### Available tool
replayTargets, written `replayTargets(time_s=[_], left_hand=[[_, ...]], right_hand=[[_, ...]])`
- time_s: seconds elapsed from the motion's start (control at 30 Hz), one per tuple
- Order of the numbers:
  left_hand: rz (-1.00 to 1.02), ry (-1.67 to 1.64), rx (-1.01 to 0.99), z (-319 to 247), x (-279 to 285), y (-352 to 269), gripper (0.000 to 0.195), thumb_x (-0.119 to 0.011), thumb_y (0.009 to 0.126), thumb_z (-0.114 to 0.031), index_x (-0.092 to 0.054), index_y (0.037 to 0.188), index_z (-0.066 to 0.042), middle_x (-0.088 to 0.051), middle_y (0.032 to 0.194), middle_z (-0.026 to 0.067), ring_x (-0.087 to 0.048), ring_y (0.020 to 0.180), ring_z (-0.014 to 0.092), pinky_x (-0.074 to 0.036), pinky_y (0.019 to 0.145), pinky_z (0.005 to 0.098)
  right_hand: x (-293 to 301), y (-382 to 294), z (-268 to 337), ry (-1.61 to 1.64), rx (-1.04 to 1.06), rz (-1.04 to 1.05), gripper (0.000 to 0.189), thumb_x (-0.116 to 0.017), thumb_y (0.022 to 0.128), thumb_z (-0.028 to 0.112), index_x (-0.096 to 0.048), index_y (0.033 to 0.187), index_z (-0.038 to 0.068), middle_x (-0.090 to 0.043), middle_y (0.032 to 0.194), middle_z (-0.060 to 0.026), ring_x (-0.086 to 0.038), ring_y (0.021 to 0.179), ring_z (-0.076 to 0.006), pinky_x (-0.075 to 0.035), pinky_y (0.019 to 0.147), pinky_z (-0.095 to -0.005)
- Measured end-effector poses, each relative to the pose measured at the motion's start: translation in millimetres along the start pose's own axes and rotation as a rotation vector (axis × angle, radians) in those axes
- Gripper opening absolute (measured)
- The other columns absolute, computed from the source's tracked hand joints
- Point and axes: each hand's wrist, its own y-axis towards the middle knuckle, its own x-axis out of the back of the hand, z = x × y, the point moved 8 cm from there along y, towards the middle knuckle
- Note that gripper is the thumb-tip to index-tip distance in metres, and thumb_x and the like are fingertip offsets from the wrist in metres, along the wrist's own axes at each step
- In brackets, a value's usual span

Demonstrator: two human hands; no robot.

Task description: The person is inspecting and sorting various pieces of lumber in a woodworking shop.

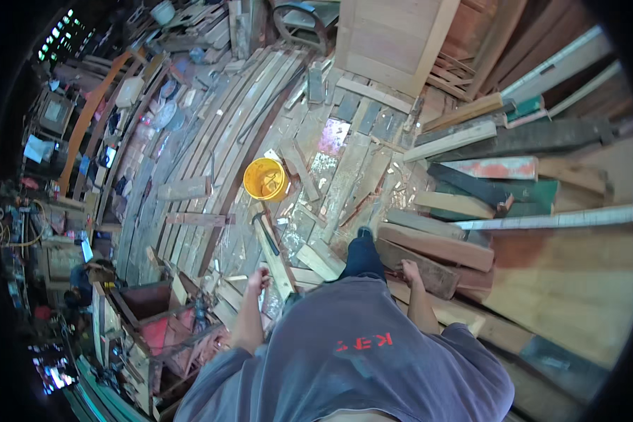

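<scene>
My left hand (258,279) is loosely curled over the scrap-strewn floor, left of my body; whether anything small is in it cannot be made out. My right hand (410,270) is low beside my leg, over the near end of a dark weathered board (432,277), with its fingers partly hidden; contact is unclear. Ahead of my left hand, a hammer with a dark handle (266,232) rests on a pale wooden plank (277,269). Beyond it stands a yellow plastic bucket (265,179) with some small items inside.
Stacked boards (438,242) crowd the right side. Long planks (232,116) run along the left, with a short wood block (184,189) on them. A wooden panel door (385,42) stands at the far side. A scrap-filled box (163,329) is at lower left, near another person (87,277).
</scene>
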Motion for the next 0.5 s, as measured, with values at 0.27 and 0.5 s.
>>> replayTargets(time_s=[0.27,0.5], left_hand=[[-0.294,0.331,-0.195,-204,-125,-23,0.033,-0.051,0.085,-0.031,-0.058,0.106,-0.008,-0.061,0.105,0.0047,-0.057,0.084,0.016,-0.045,0.073,0.0310],[-0.391,0.065,-0.128,-248,-171,16,0.025,-0.051,0.086,-0.027,-0.062,0.098,-0.009,-0.060,0.084,0.0003,-0.053,0.062,0.010,-0.043,0.053,0.0241]], right_hand=[[96,76,172,-0.005,0.098,-0.012,0.031,-0.044,0.090,0.025,-0.052,0.105,0.000,-0.063,0.086,-0.0143,-0.061,0.067,-0.0204,-0.048,0.057,-0.0307],[107,143,299,-0.077,0.092,-0.009,0.023,-0.043,0.091,0.018,-0.054,0.097,-0.001,-0.063,0.080,-0.0097,-0.061,0.063,-0.0171,-0.046,0.052,-0.0290]])
